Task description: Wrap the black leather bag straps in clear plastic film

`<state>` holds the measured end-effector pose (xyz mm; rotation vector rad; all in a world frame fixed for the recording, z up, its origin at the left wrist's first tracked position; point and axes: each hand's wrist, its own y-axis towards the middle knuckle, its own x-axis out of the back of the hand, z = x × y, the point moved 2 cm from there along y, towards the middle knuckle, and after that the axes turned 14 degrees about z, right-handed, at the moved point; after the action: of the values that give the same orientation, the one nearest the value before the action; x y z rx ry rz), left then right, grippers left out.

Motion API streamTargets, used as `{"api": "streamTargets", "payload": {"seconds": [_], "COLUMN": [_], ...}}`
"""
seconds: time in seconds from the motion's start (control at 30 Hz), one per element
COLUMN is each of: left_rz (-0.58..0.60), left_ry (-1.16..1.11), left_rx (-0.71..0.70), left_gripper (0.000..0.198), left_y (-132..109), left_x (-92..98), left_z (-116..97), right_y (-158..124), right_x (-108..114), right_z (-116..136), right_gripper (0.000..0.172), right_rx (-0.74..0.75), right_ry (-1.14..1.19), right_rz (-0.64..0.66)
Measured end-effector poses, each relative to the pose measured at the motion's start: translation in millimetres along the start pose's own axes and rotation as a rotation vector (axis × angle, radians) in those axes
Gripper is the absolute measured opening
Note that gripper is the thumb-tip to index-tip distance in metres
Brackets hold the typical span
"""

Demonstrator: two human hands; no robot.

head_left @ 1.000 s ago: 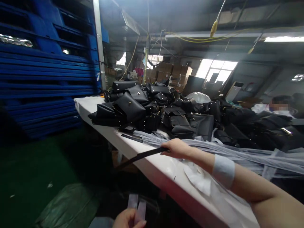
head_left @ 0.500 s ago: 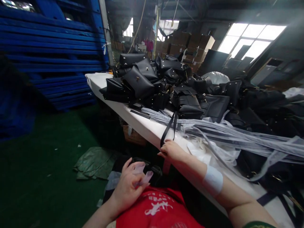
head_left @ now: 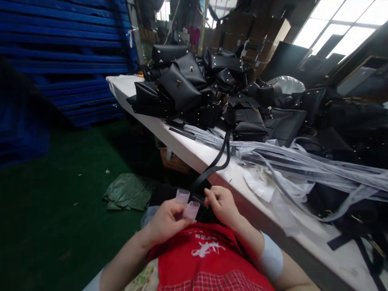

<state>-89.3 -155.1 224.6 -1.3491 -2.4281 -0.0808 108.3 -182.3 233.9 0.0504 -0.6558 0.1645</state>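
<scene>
Black flat leather-like strap (head_left: 216, 168) ran from the white-covered worktable (head_left: 184, 148) over its front edge, near end down by your lap, between your two hands. Your right hand (head_left: 220, 203) looked pinched on that dark end, thumb against forefinger; exact contact was hard to see against the dark background. Your left hand (head_left: 170, 218) was closed on two translucent pinkish plastic pieces (head_left: 191, 210), flat and sleeve-like, side by side, just beside the strap end.

Likely trouble: both plastic pieces shared one grip, so a loosened thumb could have let one slip to the dark green floor (head_left: 81, 202). Dark strap against dark clothing could have caused a missed alignment. The strap's far part lay loose near the heap of black studded bags (head_left: 182, 87) and the long whitish see-through strips (head_left: 273, 153), so a sharp pull might have snagged or dragged those. Its unsupported bend over the edge could also have twisted the end in your fingers.

Writing: your red apron (head_left: 182, 258) carried a white printed figure (head_left: 209, 249) with small white characters (head_left: 201, 237) above it; they looked Chinese, upside down and too small to read. Brand marks on the bags couldn't be made out.
</scene>
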Motion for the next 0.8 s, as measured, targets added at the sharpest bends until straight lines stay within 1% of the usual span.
{"api": "streamTargets", "payload": {"seconds": [0.03,0.07,0.1,0.13,0.17,0.23,0.33,0.37,0.4,0.47,0.53,0.6,0.7,0.8], "left_rz": [0.009,0.027,0.05,0.061,0.063,0.022,-0.108,-0.132,-0.135,-0.097,-0.047,-0.038,-0.049,0.015], "left_ry": [0.011,0.027,0.046,0.066,0.086,0.136,0.237,0.259,0.268,0.248,0.215,0.19,0.157,0.1], "left_rx": [0.001,0.007,0.017,0.031,0.044,0.062,0.056,0.052,0.052,0.066,0.096,0.115,0.109,0.118], "left_gripper": [0.024,0.025,0.027,0.028,0.029,0.026,0.016,0.014,0.012,0.011,0.01,0.008,0.009,0.012], "left_y": [-1,-2,-2,-3,-3,-4,-8,-10,-11,-13,-12,-10,-6,-2], "left_x": [1.3,1.7,1.3,0.9,0.6,2.3,11.3,14.6,17.4,20.7,21.7,22.0,22.2,20.7], "left_z": [2,3,4,5,6,8,13,16,20,26,31,31,28,26], "right_y": [4,8,13,17,22,27,26,24,22,19,17,17,17,16], "right_x": [-14,-27,-38,-46,-50,-48,-28,-20,-12,1,7,9,7,5], "right_z": [-6,-10,-11,-11,-11,-10,-11,-12,-14,-16,-17,-17,-17,-19], "right_gripper": [0.049,0.046,0.045,0.045,0.045,0.043,0.04,0.039,0.039,0.04,0.039,0.038,0.038,0.037], "right_rx": [-0.021,-0.019,-0.005,0.013,0.024,0.026,0.035,0.041,0.046,0.05,0.054,0.061,0.059,0.053], "right_ry": [0.094,0.201,0.311,0.408,0.476,0.5,0.383,0.358,0.354,0.393,0.429,0.414,0.335,0.247], "right_rz": [0.149,0.267,0.339,0.36,0.347,0.254,0.011,-0.071,-0.138,-0.217,-0.242,-0.23,-0.2,-0.169]}}
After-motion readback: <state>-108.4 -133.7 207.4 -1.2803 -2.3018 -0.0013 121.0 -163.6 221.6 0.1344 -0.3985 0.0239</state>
